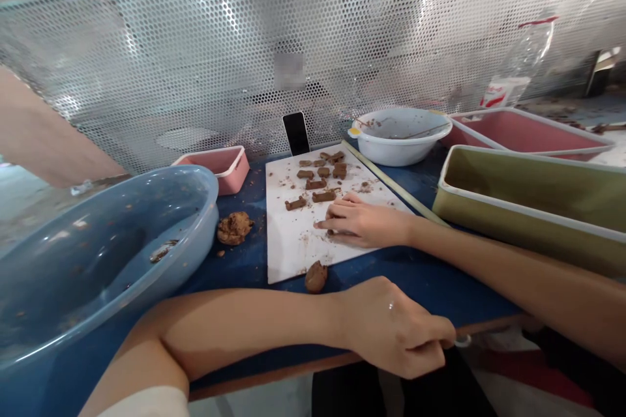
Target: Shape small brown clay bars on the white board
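My right hand (357,221) rests on the white board (288,254), fingers bent down over a small piece of brown clay (330,232), mostly hidden beneath them. Several small shaped clay pieces (323,196) lie on the board just beyond its fingertips, among crumbs. At the table's front edge, my left hand (398,332) is closed in a fist; whatever is inside it, if anything, is hidden. A rounded lump of clay (316,277) sits at the board's near edge, beyond my left wrist. Left of the board lies a larger, rough clay lump (235,228).
A large blue basin (195,254) stands on the left, near a small pink box (237,172). A phone (296,133) leans behind the board. On the right are a pale stick (391,182), white basin (391,151), green trough (513,208), pink tray (538,133) and bottle (523,65).
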Tool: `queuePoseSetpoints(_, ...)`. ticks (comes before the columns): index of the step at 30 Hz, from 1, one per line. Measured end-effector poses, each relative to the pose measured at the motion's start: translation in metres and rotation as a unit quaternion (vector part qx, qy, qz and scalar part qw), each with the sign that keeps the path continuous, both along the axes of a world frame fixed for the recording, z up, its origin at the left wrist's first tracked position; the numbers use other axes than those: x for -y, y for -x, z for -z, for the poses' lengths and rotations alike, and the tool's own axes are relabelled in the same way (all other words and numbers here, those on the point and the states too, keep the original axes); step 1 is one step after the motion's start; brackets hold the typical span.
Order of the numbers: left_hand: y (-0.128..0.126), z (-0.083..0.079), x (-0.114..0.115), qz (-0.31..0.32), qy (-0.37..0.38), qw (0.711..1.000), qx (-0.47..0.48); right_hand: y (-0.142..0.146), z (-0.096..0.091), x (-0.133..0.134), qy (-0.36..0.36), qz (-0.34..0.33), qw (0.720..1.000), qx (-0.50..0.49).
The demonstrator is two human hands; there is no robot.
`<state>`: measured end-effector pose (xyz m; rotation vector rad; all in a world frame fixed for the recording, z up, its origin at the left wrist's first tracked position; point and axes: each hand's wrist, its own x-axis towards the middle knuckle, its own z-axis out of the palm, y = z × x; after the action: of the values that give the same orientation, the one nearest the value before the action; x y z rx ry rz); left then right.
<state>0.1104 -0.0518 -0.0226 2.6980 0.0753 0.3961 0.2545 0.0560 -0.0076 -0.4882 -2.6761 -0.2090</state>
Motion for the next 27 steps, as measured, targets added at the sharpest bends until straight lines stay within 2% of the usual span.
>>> queuePoseSetpoints(5,-0.001,-0.006,0.000,-0.003,0.013,0.999,-0.039,0.001,-0.009,-0.011,0.027,0.094,0.995,-0.018)
queuePoseSetpoints(9,-0.001,-0.008,0.000,-0.013,0.009,0.998,-0.061,0.016,-0.020,-0.023,0.024,0.183,0.983,-0.023)
queuePoseSetpoints(14,-0.002,-0.006,0.001,-0.018,-0.007,0.999,-0.050,0.032,-0.014,-0.021,0.022,0.274,0.961,-0.021)
queuePoseSetpoints(20,-0.001,-0.009,0.002,-0.022,-0.003,0.999,-0.049,0.030,-0.009,-0.008,0.047,0.293,0.955,-0.020)
queuePoseSetpoints(27,-0.001,-0.012,0.003,-0.026,0.001,0.997,-0.070,0.029,-0.010,-0.009,0.078,0.290,0.954,0.003)
